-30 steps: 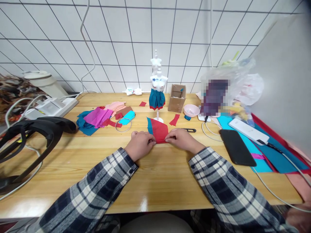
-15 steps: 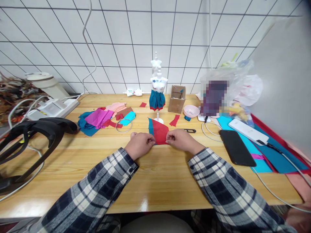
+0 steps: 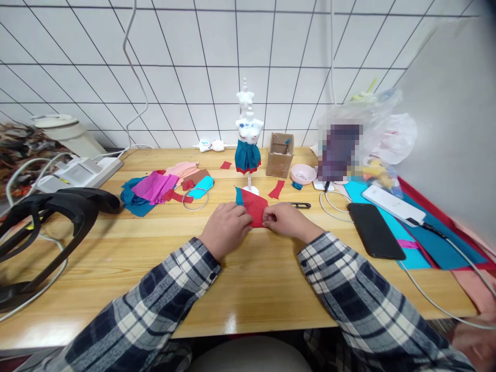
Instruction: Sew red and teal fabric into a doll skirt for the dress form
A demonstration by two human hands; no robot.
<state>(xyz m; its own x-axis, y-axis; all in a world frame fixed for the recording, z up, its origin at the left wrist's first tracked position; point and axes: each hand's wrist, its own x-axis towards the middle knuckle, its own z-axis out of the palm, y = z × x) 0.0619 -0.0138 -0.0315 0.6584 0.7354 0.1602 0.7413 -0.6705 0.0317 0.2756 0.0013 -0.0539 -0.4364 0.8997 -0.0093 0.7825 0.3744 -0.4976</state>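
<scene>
A red piece of crepe paper [image 3: 254, 207] with a teal strip along its left side lies on the table before me. My left hand [image 3: 228, 227] rests palm down over its lower left part, fingers curled onto the paper and covering much of the teal; the thumb is hidden. At the lower right edge, my right hand [image 3: 287, 221] pinches the paper between thumb and fingertips. Just behind it stands a small white dress form [image 3: 250, 129] wearing a teal skirt [image 3: 248, 156] with a red hem. Black thread snips [image 3: 298, 205] lie beyond my right hand.
Coloured paper scraps [image 3: 155, 188] and a metal ring [image 3: 196, 199] lie left. A cardboard box [image 3: 279, 157], pink bowl [image 3: 303, 174], black phone [image 3: 375, 231] and white power bank [image 3: 393, 205] are to the right. A black headset [image 3: 58, 206] sits near the left edge.
My left hand has moved from pinching the lower left corner to lying further over the paper, hiding more of the teal strip. My right hand keeps its pinch. The view has shifted slightly.
</scene>
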